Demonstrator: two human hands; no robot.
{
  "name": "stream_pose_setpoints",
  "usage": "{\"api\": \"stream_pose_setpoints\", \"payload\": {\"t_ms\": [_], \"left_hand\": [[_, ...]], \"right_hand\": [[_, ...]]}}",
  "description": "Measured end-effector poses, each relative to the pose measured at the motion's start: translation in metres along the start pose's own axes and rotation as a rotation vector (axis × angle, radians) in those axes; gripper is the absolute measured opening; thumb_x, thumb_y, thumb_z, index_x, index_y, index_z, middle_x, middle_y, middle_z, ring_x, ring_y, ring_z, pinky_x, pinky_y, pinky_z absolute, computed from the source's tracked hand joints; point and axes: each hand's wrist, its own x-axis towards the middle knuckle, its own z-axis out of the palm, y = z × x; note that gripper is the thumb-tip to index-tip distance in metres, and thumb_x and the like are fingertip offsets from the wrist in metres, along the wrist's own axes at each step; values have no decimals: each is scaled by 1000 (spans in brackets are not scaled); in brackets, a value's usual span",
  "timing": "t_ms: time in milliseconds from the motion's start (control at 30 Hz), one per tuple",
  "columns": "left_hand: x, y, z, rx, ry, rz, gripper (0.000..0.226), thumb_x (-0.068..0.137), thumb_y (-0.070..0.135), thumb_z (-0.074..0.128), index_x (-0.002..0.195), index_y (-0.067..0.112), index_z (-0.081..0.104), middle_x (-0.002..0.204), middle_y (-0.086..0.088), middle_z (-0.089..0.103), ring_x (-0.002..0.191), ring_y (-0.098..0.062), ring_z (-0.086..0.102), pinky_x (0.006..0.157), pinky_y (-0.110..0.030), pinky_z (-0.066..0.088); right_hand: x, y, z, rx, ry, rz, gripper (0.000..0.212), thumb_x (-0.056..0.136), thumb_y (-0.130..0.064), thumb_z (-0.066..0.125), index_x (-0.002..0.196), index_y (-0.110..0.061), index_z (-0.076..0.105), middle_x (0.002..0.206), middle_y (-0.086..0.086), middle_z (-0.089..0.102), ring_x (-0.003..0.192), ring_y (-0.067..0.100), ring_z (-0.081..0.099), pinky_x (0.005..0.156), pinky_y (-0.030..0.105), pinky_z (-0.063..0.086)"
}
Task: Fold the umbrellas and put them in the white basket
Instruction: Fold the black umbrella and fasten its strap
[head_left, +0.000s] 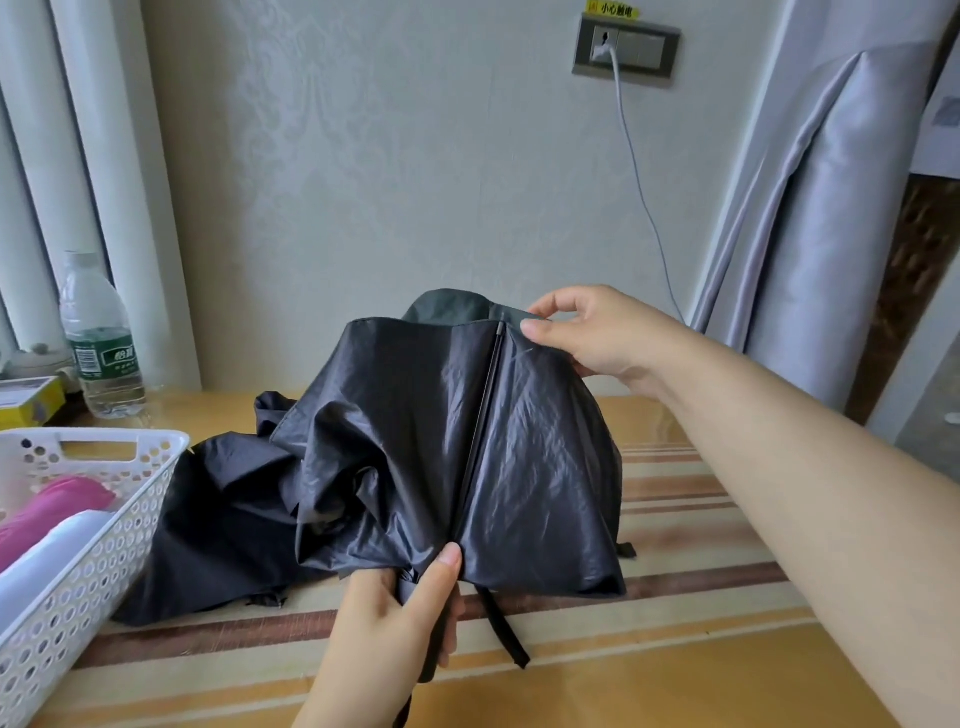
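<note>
We are partway through: the white basket (78, 519) at the near left of the bench (701, 675) already holds a pink umbrella (52, 514) and a white one (47, 561), both folded. The black umbrella (441, 447) at mid-bench is collapsed, but its canopy hangs loose and rumpled. Our left hand (384, 634) grips its near end, fingers curled round it; our right hand (592, 332) pinches a far fold by a rib tip. Pleating, wrapping, strapping and basketing remain, we judge.
</note>
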Motion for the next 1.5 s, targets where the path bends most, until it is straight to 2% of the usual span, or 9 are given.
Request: {"api": "stream_pose_setpoints", "payload": {"t_ms": [200,333,467,600,700,1000,1233,1400,1500], "left_hand": [[1,-2,-1,6,13,-15,51,91,27,60,66,-17,52,47,-20,51,42,-23,45,42,-26,32],[1,0,0,-33,-2,-26,53,92,27,58,67,-19,52,46,-19,49,39,-21,41,39,-23,30],[1,0,0,-61,2,-58,46,92,28,58,65,-10,55,50,-17,50,42,-21,44,41,-24,32],[5,0,-6,-100,59,-109,43,91,30,59,68,-6,57,51,-15,52,42,-21,46,39,-23,33],[7,-1,-9,-99,85,-127,42,91,31,60,69,-4,56,55,-14,55,43,-21,46,40,-25,34],[9,2,-16,-146,67,-181,36,91,29,58,71,-1,55,60,-15,56,45,-22,44,44,-28,33],[7,-2,-9,-51,19,-208,37,92,29,60,74,-3,55,55,-14,54,42,-20,45,39,-25,35],[7,-1,-11,-78,34,-212,36,92,29,60,75,-3,54,57,-14,55,42,-18,46,39,-23,36],[8,-1,-11,-81,19,-196,37,93,28,59,73,-3,54,56,-15,55,42,-19,45,38,-23,35]], "right_hand": [[-7,4,-4,-47,-191,52,9,93,-23,62,85,-19,63,83,0,67,72,12,61,76,27,51],[-10,13,-6,86,-51,-28,15,93,-5,60,83,-17,61,78,7,66,70,15,60,77,27,48],[-14,30,-1,31,-63,-3,23,91,-25,65,111,-28,55,91,7,71,87,19,68,89,35,52],[-27,36,-9,39,-386,179,23,84,-15,71,104,-14,62,92,8,73,77,20,70,70,30,59],[-34,46,-9,63,-558,187,21,81,-18,68,100,-8,69,94,7,73,84,18,69,82,27,56],[-39,59,-38,212,-727,78,47,58,-52,86,88,-17,78,101,-3,74,98,9,66,85,17,48],[-42,61,-21,373,-542,-24,17,71,-10,69,87,-14,74,92,4,73,88,16,67,81,26,55],[-41,61,-18,264,-789,13,32,84,-22,70,112,-9,61,107,3,70,102,18,66,86,26,52],[-40,62,-30,207,-814,75,66,64,-44,85,114,-8,60,108,3,71,100,17,67,83,23,52]]}}
